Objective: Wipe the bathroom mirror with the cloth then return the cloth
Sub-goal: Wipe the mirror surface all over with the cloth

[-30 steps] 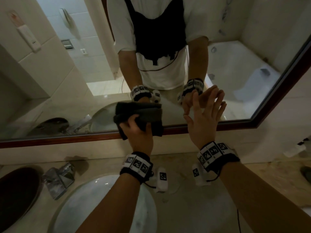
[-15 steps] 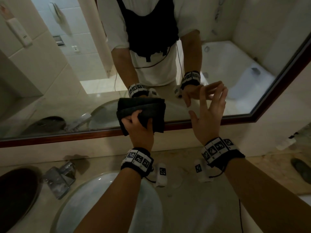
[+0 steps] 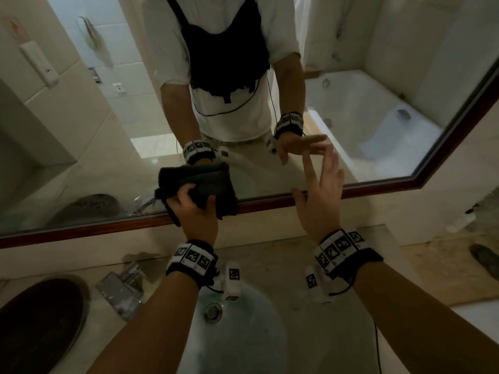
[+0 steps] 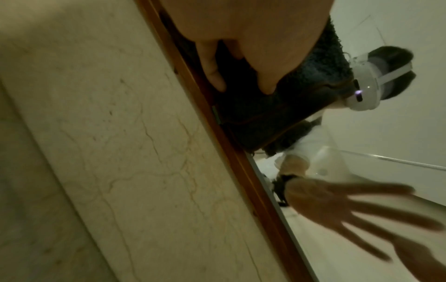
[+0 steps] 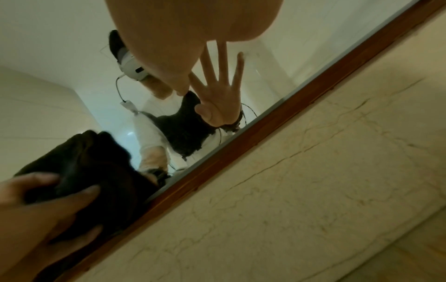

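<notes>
A dark folded cloth [image 3: 208, 184] is pressed on the lower part of the mirror [image 3: 108, 147], over its brown frame. My left hand [image 3: 193, 209] grips the cloth with fingers curled into it; the left wrist view shows the cloth [image 4: 270, 106] under my fingers. My right hand [image 3: 321, 190] is held up with straight spread fingers just in front of the glass to the right of the cloth, holding nothing. In the right wrist view, the cloth [image 5: 91, 167] sits at lower left in my left hand [image 5: 41, 206].
Below the mirror runs a marble backsplash and counter with a round white sink [image 3: 237, 327], a chrome faucet [image 3: 121, 287] at its left and a dark round dish [image 3: 35, 317] at far left. A small white bottle [image 3: 459, 222] lies at the right.
The left hand with the cloth has stayed low on the mirror. The right hand has drawn slightly back from the glass, fingers still spread. The head view has tilted up.
</notes>
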### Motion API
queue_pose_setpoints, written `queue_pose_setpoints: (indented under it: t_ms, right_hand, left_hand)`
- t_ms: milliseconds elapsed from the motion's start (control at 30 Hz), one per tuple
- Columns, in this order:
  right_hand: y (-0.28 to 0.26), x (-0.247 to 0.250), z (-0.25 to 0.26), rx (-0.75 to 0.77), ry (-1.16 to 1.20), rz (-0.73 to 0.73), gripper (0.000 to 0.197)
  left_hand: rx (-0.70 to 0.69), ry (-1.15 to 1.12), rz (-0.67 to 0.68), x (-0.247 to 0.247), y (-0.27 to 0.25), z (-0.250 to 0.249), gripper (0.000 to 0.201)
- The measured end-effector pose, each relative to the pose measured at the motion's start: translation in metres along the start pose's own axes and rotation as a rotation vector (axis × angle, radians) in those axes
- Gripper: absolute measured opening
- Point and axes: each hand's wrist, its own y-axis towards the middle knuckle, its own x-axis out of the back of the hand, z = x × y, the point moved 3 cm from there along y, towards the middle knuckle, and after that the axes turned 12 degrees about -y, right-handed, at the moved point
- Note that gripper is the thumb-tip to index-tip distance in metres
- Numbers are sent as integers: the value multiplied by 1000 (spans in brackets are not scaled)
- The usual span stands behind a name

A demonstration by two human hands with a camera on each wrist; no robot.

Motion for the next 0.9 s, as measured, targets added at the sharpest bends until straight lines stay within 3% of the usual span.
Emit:
queue_pose_setpoints:
  t_ms: [133, 300, 667, 900]
  right_hand:
    - [0, 2, 29, 123, -2, -26, 84]
    - [9, 2, 61, 161, -20, -16, 65]
    - [19, -34, 93, 54, -154, -16, 99]
    - [20, -43, 89, 53, -168, -104, 101]
  left_hand:
    - [-21, 10, 137, -33, -16, -14, 43]
    - [-19, -30, 253, -44, -21, -10, 45]
    - [-13, -7, 8, 63, 31, 35, 48]
    - [-88, 105, 3, 112, 53, 51, 42]
